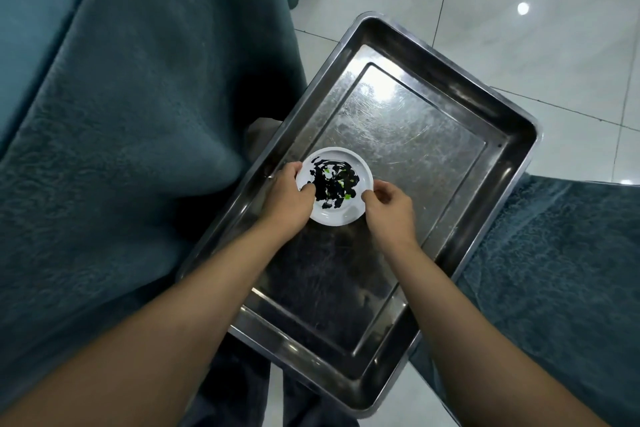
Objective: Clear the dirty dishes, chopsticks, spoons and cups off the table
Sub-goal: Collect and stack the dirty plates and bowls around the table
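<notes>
A small white dish (341, 213), smeared with dark sauce and green bits, lies low inside a large steel tray (450, 163), near the tray's left side. My left hand (287, 196) grips the dish's left rim, thumb over the edge. My right hand (389, 206) pinches the right rim with thumb and fingers. Whether the dish rests on the tray's floor or hovers just above it I cannot tell. Nothing else lies in the tray.
A table draped in a teal cloth (121, 114) fills the left half of the view. Another teal-covered surface (554, 253) lies under the tray's right side. Glossy white floor tiles (519, 28) show beyond the tray. My trouser legs (239, 388) appear below the tray.
</notes>
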`<state>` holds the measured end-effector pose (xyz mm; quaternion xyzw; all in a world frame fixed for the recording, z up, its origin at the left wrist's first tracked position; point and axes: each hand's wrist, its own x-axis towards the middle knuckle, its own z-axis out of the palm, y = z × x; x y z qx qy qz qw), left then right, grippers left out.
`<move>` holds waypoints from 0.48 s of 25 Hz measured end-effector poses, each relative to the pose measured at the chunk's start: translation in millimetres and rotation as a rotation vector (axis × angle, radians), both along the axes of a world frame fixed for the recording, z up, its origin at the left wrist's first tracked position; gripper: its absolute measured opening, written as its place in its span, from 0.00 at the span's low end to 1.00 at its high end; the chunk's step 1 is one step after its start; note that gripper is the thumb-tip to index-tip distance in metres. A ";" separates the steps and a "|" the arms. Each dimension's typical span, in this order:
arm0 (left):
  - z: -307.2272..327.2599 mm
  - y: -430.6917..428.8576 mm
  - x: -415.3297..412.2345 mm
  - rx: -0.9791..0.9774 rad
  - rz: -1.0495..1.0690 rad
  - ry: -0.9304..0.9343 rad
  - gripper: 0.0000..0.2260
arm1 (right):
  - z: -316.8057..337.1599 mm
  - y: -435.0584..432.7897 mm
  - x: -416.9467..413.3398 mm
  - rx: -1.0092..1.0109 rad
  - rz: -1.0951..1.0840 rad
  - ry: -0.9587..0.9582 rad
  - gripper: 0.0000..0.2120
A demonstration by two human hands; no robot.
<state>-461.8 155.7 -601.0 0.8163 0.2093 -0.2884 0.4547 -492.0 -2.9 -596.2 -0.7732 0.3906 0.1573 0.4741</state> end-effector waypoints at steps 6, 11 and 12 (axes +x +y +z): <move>45.5 7.9 -19.3 0.018 -0.138 -0.115 0.20 | 36.1 8.9 -8.7 -0.089 0.221 -0.092 0.19; 111.5 24.0 -40.6 0.049 -0.186 -0.192 0.20 | 97.2 17.8 -24.0 -0.076 0.316 -0.182 0.18; 124.8 27.6 -45.0 0.046 -0.177 -0.195 0.19 | 109.2 19.8 -25.8 -0.071 0.328 -0.187 0.18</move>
